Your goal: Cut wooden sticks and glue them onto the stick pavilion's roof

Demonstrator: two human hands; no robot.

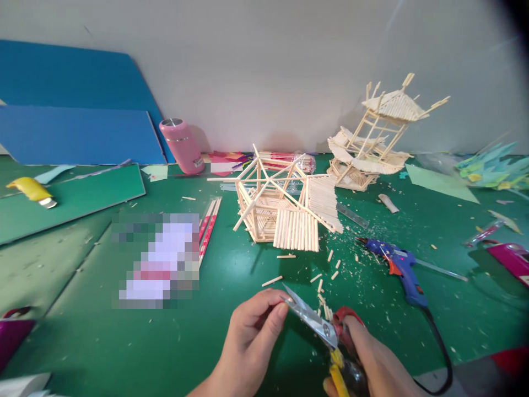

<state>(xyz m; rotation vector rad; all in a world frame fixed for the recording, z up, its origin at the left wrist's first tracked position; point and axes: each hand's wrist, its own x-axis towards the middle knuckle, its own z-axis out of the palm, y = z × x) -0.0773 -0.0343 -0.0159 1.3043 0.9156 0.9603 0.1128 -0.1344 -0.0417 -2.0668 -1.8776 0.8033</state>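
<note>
My right hand (367,353) grips a pair of scissors (312,320) with red and yellow handles, its blades pointing up and left. At the blade tips, my left hand (256,331) pinches a small stick piece (288,300) between thumb and forefinger, mostly hidden by the fingers. Several short cut stick pieces (321,285) lie just beyond the scissors. Behind them stands a small pavilion frame (268,204) of wooden sticks, with spokes meeting at its top. Two roof panels of sticks side by side are on it, one at the front (296,230) and one at the right (324,201).
To the right lies a blue glue gun (397,264) with a cord. A taller stick tower (372,138) stands at the back right, a pink bottle (182,146) at the back left. Red-marked sticks (210,229) lie left of the pavilion, a yellow cutter (31,190) farther left.
</note>
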